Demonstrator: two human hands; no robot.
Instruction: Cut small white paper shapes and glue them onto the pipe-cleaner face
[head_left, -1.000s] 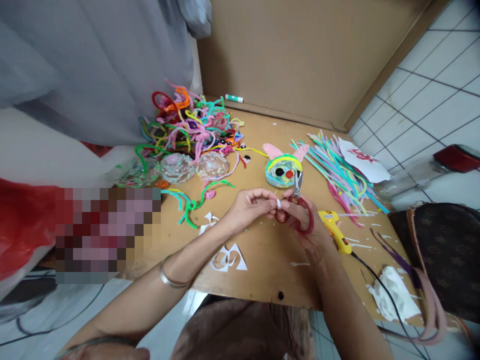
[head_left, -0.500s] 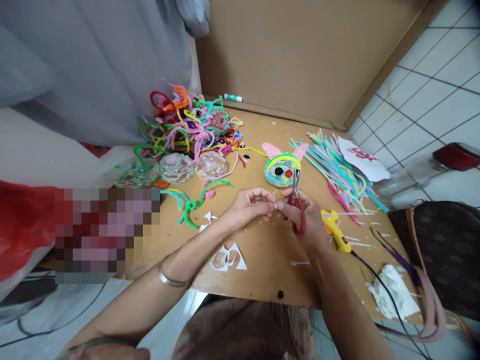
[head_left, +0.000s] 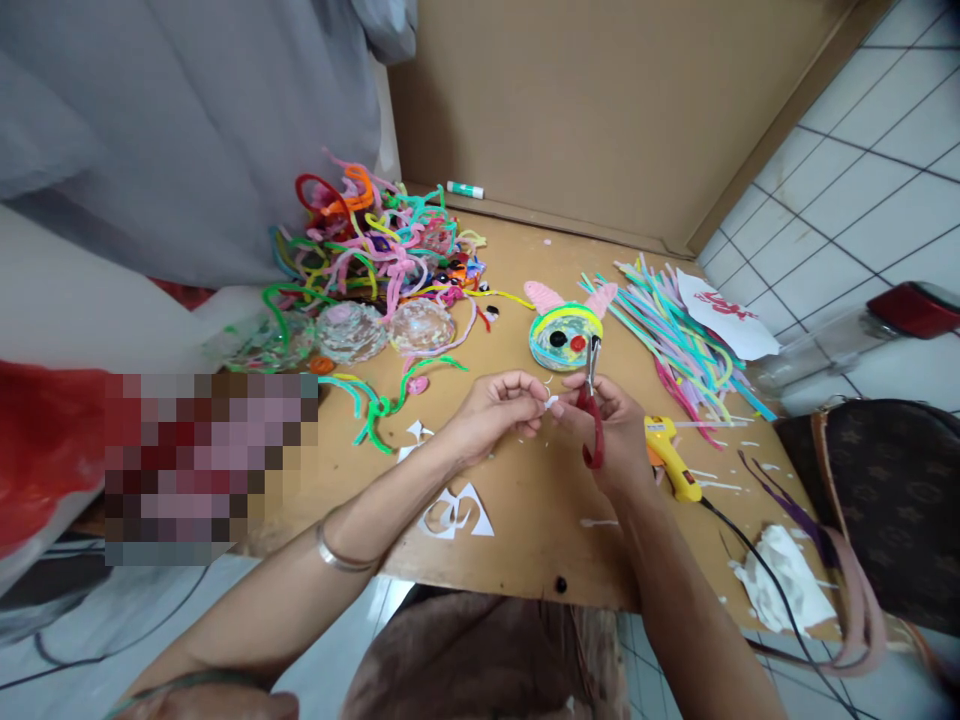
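Observation:
Between the fingertips of my left hand (head_left: 506,408) and my right hand (head_left: 606,420) is a small white paper piece (head_left: 552,402), pinched from both sides. My right hand also carries red-handled scissors (head_left: 592,415), their blades pointing away from me and looking closed. Just beyond the fingers sits a round decorated ball (head_left: 564,345) with pink ears, a green and yellow band, a black dot and a red dot. White paper offcuts (head_left: 459,512) with curved cut-outs lie on the table nearer to me, left of my right forearm.
A tangle of colourful pipe cleaners (head_left: 382,240) fills the back left, with clear balls (head_left: 422,328) before it. Straight pipe cleaners (head_left: 667,330) lie at right, near a yellow glue gun (head_left: 675,460) with a black cord. A glue stick (head_left: 465,189) rests by the cardboard wall.
The scissors have turned slightly in my right hand, so the handles show more edge-on. The white paper piece shows a little more between my fingertips. Both hands stay in nearly the same place.

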